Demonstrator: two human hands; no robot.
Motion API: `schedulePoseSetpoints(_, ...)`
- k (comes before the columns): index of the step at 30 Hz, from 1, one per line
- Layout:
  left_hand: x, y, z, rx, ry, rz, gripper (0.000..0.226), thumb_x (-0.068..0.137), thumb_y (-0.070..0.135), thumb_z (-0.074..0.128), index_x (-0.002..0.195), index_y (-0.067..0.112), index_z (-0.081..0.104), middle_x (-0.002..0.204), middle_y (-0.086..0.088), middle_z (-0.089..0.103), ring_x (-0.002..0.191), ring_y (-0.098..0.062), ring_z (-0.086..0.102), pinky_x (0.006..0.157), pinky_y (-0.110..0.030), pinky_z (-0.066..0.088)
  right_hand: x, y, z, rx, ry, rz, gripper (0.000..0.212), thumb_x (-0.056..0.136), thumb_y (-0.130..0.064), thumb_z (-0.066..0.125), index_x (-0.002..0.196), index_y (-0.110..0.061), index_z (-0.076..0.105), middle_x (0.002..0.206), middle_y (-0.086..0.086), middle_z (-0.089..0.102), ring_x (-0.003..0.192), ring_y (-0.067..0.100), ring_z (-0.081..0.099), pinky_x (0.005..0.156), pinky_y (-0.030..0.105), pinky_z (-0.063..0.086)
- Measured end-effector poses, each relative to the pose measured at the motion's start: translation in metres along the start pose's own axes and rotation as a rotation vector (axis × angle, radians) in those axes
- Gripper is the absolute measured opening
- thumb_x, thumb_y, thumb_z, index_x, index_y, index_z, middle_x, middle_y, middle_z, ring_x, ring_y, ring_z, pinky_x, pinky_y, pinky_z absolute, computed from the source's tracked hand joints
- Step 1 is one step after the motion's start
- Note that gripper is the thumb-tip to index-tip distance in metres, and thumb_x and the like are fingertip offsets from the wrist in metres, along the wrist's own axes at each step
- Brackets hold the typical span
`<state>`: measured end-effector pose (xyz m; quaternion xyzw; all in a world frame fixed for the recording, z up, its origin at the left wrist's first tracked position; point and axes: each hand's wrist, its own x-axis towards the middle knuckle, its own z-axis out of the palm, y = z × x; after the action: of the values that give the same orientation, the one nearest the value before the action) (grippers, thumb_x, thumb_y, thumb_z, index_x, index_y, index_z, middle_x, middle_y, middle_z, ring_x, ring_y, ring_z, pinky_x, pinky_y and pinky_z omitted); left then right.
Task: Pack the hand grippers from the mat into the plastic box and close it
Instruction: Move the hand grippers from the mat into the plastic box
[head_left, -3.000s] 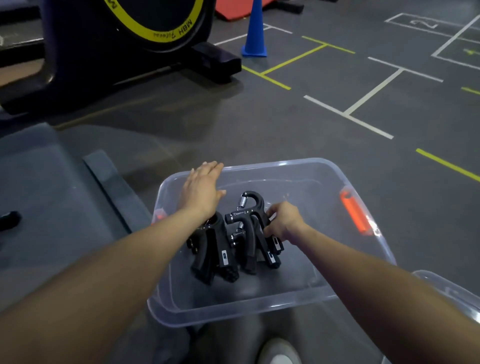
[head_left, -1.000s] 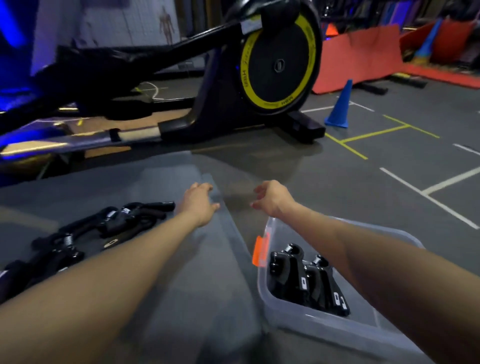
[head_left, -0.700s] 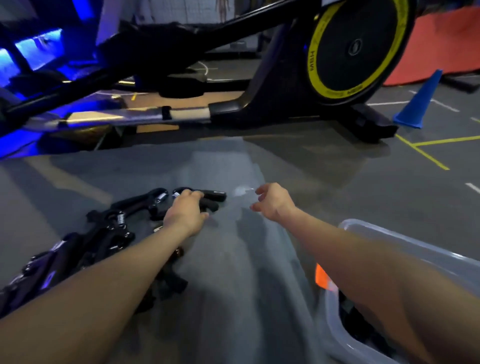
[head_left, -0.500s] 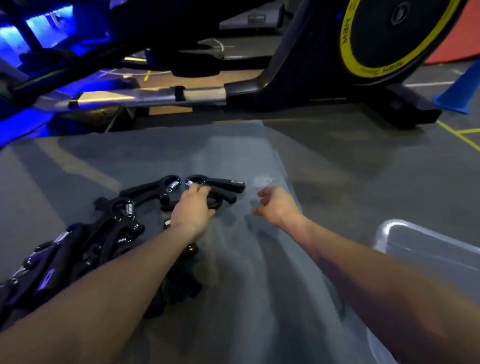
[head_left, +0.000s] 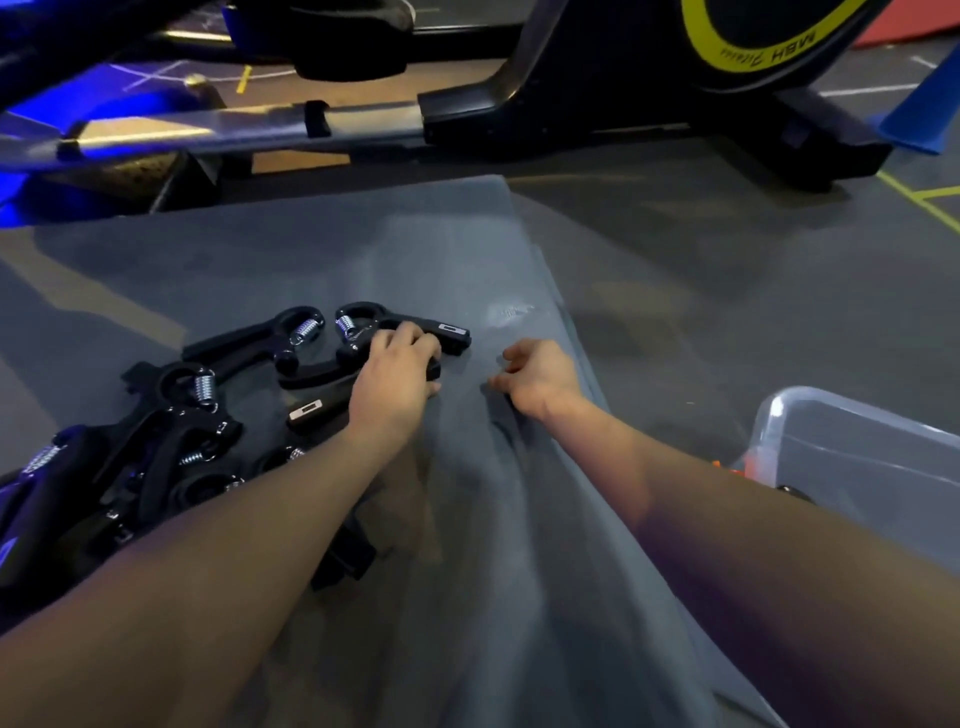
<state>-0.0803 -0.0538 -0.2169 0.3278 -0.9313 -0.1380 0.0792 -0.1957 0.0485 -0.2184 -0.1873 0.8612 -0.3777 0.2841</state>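
Several black hand grippers with steel springs lie in a pile (head_left: 171, 441) on the left of the grey mat (head_left: 415, 249). My left hand (head_left: 392, 384) grips the handles of the nearest hand gripper (head_left: 363, 325) at the pile's right end. My right hand (head_left: 537, 376) hovers just to the right of it over the mat, fingers loosely curled, holding nothing. The clear plastic box (head_left: 852, 441) with an orange latch sits on the floor at the right edge, its inside mostly hidden by my right forearm.
A black exercise machine (head_left: 597, 78) with a yellow-ringed flywheel stands close behind the mat. A blue cone (head_left: 924, 114) stands at the far right. Grey floor with painted lines lies between mat and box.
My view swung left from the box to the mat. My left hand reached the pile and closed on the end hand gripper. My right hand followed and stays beside it, holding nothing.
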Motion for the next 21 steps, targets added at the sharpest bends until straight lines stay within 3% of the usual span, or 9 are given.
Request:
schedulePoseSetpoints(3, -0.011, -0.001, -0.006, 0.087, 0.008, 0.049, 0.025, 0.087, 0.009, 0.055, 0.111, 0.012, 0.055, 0.124, -0.003, 0.051, 0.118, -0.023, 0.044, 0.090, -0.041, 0.046, -0.004, 0.005, -0.007, 0.031, -0.006, 0.012, 0.043, 0.078, -0.013, 0.072, 0.118, -0.007, 0.059, 0.118, 0.010, 0.065, 0.106, 0.023, 0.062, 0.092, 0.027, 0.046)
schedulePoseSetpoints(8, -0.015, 0.013, -0.035, 0.345, 0.001, 0.197, 0.034, 0.095, 0.008, 0.037, 0.127, 0.012, 0.048, 0.137, -0.003, 0.050, 0.121, -0.024, 0.053, 0.089, -0.037, 0.046, -0.014, 0.005, -0.021, 0.123, -0.003, 0.001, 0.032, 0.084, -0.017, 0.068, 0.113, -0.006, 0.060, 0.096, 0.004, 0.055, 0.089, 0.016, 0.053, 0.078, 0.026, 0.044)
schedulePoseSetpoints(11, -0.023, 0.029, -0.054, 0.428, 0.040, 0.284, 0.037, 0.095, 0.007, 0.038, 0.131, 0.012, 0.045, 0.135, -0.003, 0.054, 0.112, -0.027, 0.060, 0.083, -0.039, 0.048, -0.023, 0.000, -0.035, 0.266, 0.030, 0.002, 0.015, 0.087, -0.023, 0.062, 0.081, -0.009, 0.063, 0.080, 0.008, 0.056, 0.080, 0.022, 0.052, 0.079, 0.038, 0.047)
schedulePoseSetpoints(13, -0.027, 0.042, -0.063, 0.360, 0.046, 0.365, 0.040, 0.093, 0.003, 0.042, 0.132, 0.009, 0.048, 0.136, -0.007, 0.054, 0.112, -0.029, 0.062, 0.084, -0.040, 0.050, -0.029, -0.002, -0.052, 0.404, 0.033, 0.017, 0.032, 0.092, -0.024, 0.055, 0.063, -0.013, 0.050, 0.067, 0.008, 0.051, 0.070, 0.023, 0.049, 0.071, 0.037, 0.043)
schedulePoseSetpoints(15, -0.027, 0.059, -0.069, 0.317, 0.067, 0.478, 0.043, 0.089, -0.002, 0.047, 0.131, 0.005, 0.051, 0.135, -0.009, 0.056, 0.109, -0.030, 0.064, 0.080, -0.042, 0.053, -0.039, -0.004, -0.076, 0.529, 0.055, 0.053, 0.035, 0.095, -0.025, 0.051, 0.062, -0.014, 0.045, 0.064, 0.007, 0.048, 0.059, 0.022, 0.047, 0.063, 0.034, 0.044)
schedulePoseSetpoints(17, -0.025, 0.080, -0.074, 0.309, 0.134, 0.640, 0.042, 0.076, -0.004, 0.064, 0.117, 0.003, 0.064, 0.118, -0.011, 0.068, 0.087, -0.027, 0.072, 0.060, -0.035, 0.058, -0.049, 0.000, -0.102, 0.637, 0.079, 0.075, 0.036, 0.096, -0.025, 0.050, 0.063, -0.011, 0.047, 0.063, 0.007, 0.048, 0.055, 0.019, 0.047, 0.059, 0.030, 0.046)
schedulePoseSetpoints(19, -0.024, 0.107, -0.079, 0.365, 0.171, 0.761, 0.041, 0.057, -0.002, 0.080, 0.096, 0.006, 0.073, 0.094, -0.006, 0.076, 0.064, -0.020, 0.073, 0.041, -0.023, 0.053, -0.061, 0.008, -0.125, 0.689, 0.081, 0.072, 0.033, 0.095, -0.023, 0.053, 0.065, -0.008, 0.053, 0.067, 0.008, 0.052, 0.060, 0.019, 0.051, 0.064, 0.029, 0.050)
schedulePoseSetpoints(21, -0.029, 0.136, -0.081, 0.394, 0.209, 0.875, 0.029, 0.060, 0.005, 0.071, 0.088, 0.011, 0.076, 0.086, -0.001, 0.077, 0.060, -0.014, 0.072, 0.038, -0.018, 0.050, -0.075, 0.019, -0.147, 0.721, 0.068, 0.054, 0.029, 0.093, -0.022, 0.057, 0.068, -0.007, 0.057, 0.068, 0.008, 0.055, 0.062, 0.018, 0.053, 0.059, 0.026, 0.053)
